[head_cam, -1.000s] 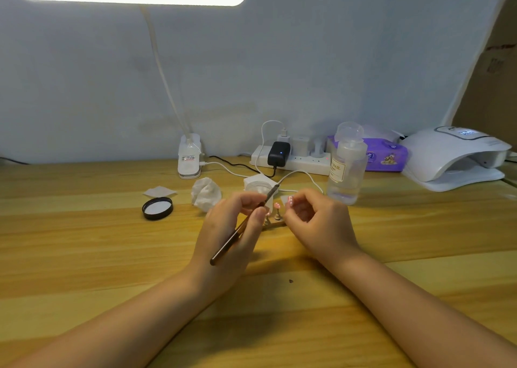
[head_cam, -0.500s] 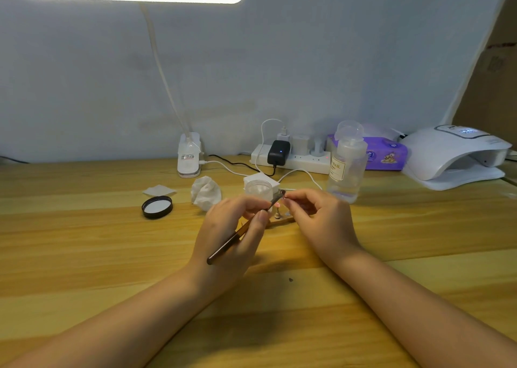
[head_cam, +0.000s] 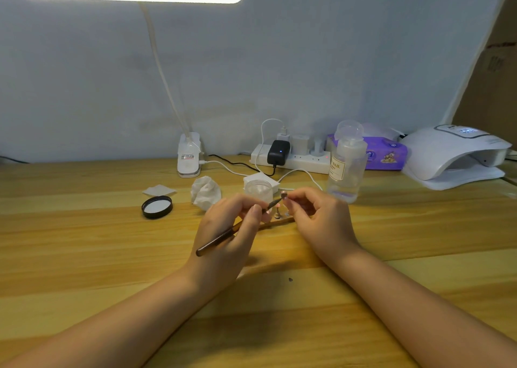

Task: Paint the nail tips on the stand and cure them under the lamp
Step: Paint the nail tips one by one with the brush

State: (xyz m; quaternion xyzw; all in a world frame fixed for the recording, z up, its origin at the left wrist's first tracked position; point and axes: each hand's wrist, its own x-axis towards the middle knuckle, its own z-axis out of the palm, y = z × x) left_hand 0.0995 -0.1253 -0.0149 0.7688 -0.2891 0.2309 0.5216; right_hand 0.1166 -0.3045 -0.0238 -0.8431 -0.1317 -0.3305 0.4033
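Observation:
My left hand (head_cam: 228,236) grips a thin brown brush (head_cam: 221,237) like a pen, its tip pointing up and right. That tip touches a small nail tip (head_cam: 284,194) pinched between the thumb and fingers of my right hand (head_cam: 321,219), lifted a little above the table. Between both hands lies the wooden stand (head_cam: 275,222), with small pegs carrying pinkish nail tips (head_cam: 277,210); my hands hide most of it. The white curing lamp (head_cam: 458,155) sits at the far right with its display lit.
Behind my hands stand a small clear jar (head_cam: 258,190), a crumpled tissue (head_cam: 205,192) and a clear pump bottle (head_cam: 347,166). A black lid (head_cam: 156,206) and a cotton pad (head_cam: 159,190) lie to the left. A power strip (head_cam: 291,159), wipes pack (head_cam: 384,153) and desk-lamp base (head_cam: 189,156) line the wall.
My right hand has lifted the nail tip slightly and closed its fingers on it. The brush tip in my left hand has moved up to meet it.

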